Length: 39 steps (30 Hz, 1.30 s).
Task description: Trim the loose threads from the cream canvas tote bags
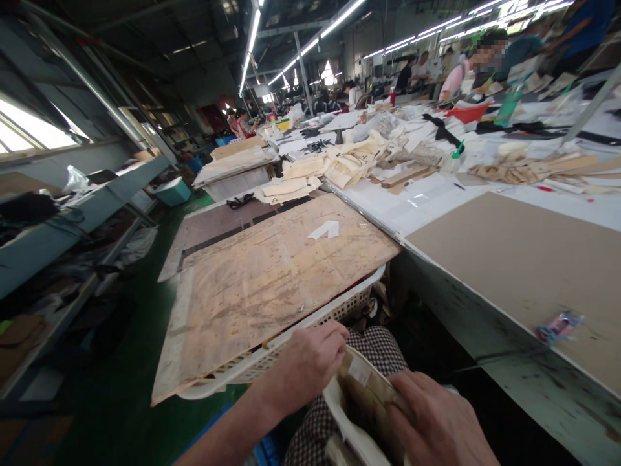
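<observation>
A cream fabric pouch-like piece (356, 424) rests over my lap, its mouth spread wide. A small white label (359, 372) shows on its inner face near the top edge. My left hand (313, 359) is closed at the far left of the rim, fingers curled together on the edge; its fingertips are partly hidden. On the other side, my right hand (431, 414) grips the right edge, with its thumb and some fingers reaching inside. The lower part of the piece runs out of view.
Before me a worn wooden board (272, 278) lies over a white plastic basket (252, 369), with a white scrap (325, 230) on it. At right stands a table with brown sheet material (524, 259). Cream fabric pieces (349, 162) pile up farther back. Several people work beyond.
</observation>
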Motion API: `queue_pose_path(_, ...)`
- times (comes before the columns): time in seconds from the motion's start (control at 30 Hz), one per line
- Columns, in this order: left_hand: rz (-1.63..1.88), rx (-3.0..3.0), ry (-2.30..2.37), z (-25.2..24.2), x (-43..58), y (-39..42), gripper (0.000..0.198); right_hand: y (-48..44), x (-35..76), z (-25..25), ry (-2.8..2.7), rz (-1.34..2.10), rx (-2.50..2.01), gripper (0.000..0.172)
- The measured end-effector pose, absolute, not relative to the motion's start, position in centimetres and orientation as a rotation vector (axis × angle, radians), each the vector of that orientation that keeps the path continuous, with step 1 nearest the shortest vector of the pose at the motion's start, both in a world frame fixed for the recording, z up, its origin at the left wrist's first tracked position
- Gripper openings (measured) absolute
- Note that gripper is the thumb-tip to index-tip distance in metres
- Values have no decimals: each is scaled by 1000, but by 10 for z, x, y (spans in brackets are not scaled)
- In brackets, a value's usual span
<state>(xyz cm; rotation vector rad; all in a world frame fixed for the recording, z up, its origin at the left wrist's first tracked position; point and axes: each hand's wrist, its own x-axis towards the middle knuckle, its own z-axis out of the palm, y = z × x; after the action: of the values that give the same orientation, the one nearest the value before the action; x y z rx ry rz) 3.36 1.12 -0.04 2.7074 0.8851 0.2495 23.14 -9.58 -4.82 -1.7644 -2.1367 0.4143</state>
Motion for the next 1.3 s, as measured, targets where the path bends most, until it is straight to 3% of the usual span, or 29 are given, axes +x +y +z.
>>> queue_pose_path(0.17,275,2396,1037,4,34,7,14,-95,233,-48,-2137,459,-1775,15)
queue_pose_path(0.3,279,1890,1242,8,29,-6,35,-93,236,-42,-2178,403,-1694,12)
queue_pose_path(0.37,299,1755,1319,5,27,-14,37,-91,237,-38,-2198,374,-1633,17)
queue_pose_path(0.43,365,1732,1394,0,28,-21,32,-88,237,-35,-2192,334,-1624,23)
queue_pose_path(0.57,425,1765,1461,-2,31,-27,26,-81,239,-32,-2172,358,-1725,6)
queue_pose_path(0.67,390,1815,1447,6,33,-26,17,-79,241,-31,-2154,526,-1754,17)
queue_pose_path(0.77,352,1881,1413,11,33,-24,10,-82,242,-32,-2011,645,-1821,13)
queue_pose_path(0.9,333,1939,1310,10,31,-22,17,-90,242,-39,-1837,693,-1740,3)
queue_pose_path(1.3,284,2072,1358,10,44,-23,19,-90,245,-55,-1785,-8,-1419,13)
